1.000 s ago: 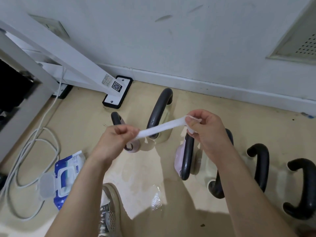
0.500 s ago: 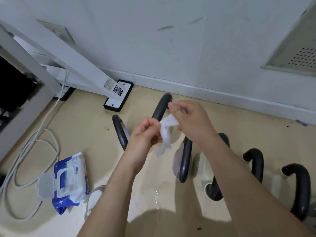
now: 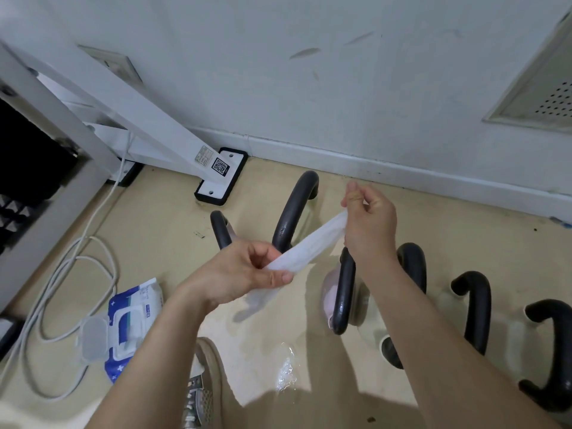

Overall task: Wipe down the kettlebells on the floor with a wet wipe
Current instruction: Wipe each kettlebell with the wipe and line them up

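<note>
Both hands are up over the floor at frame centre, each pinched on one end of the wipe (image 3: 309,244). Left hand (image 3: 241,275) clamps the lower end between thumb and fingers; right hand (image 3: 370,226) grips the upper end, so the wipe runs as a taut diagonal strip between them, hands well apart. Looks like it's being pulled out of its fold to get a usable flat face, so my read is prep and no wiping yet; the wipe touches no kettlebell. Kettlebells sit on the floor in a loose row from centre to the right edge: tall grey handle (image 3: 297,209) behind the wipe, a small one (image 3: 220,229) left of it, a pinkish-bodied one (image 3: 340,292) just under the right wrist, more dark handles (image 3: 478,308) toward lower right. They're directly below the hands, so the nearest one is a short drop away. Wipe pack (image 3: 130,323) lies lower left, lid flipped open, beside the cable (image 3: 62,274), within left-hand reach for a fresh sheet. Wet patch (image 3: 286,370) on the floor at bottom centre, next to the shoe (image 3: 202,388): slip risk when stepping.
</note>
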The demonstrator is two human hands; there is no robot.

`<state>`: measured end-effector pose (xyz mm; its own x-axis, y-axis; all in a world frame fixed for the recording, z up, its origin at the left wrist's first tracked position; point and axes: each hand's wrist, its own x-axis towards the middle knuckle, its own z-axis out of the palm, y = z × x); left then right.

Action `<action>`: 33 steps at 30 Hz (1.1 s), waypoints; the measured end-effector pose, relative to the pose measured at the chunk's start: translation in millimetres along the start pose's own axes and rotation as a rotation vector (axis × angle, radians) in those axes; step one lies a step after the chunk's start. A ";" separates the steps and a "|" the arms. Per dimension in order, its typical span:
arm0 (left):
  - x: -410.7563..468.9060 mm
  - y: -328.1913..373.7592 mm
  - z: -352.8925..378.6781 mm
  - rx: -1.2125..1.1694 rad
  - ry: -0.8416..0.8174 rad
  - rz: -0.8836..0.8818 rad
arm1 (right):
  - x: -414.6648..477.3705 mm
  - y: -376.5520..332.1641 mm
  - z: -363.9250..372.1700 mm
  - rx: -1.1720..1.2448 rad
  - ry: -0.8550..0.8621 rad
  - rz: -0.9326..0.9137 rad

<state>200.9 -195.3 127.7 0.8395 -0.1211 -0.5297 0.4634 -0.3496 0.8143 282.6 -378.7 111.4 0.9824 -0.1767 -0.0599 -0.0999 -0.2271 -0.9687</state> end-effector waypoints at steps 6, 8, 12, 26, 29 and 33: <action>-1.1 -16.0 -40.2 0.052 0.111 -0.025 | 17.6 10.7 -22.0 -0.271 -0.199 0.127; 10.7 -9.3 -45.7 0.021 0.208 -0.005 | 19.7 12.9 -17.1 -0.347 -0.216 0.167; 52.3 -1.7 -35.5 0.181 0.518 0.045 | 16.7 17.6 4.3 -0.452 -0.236 0.159; 99.6 -12.5 36.4 0.282 0.451 -0.148 | -14.8 43.1 45.6 0.046 -0.448 0.438; 84.8 -17.4 55.3 0.316 0.435 -0.152 | -20.3 41.9 36.5 0.005 -0.484 0.458; 45.2 -42.7 76.3 0.242 0.459 -0.189 | -51.4 47.2 28.1 -0.022 -0.564 0.488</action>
<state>197.4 -256.7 50.8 0.8106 0.3629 -0.4597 0.5851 -0.5358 0.6088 231.8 -353.4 61.9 0.7570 0.2543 -0.6019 -0.5425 -0.2688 -0.7959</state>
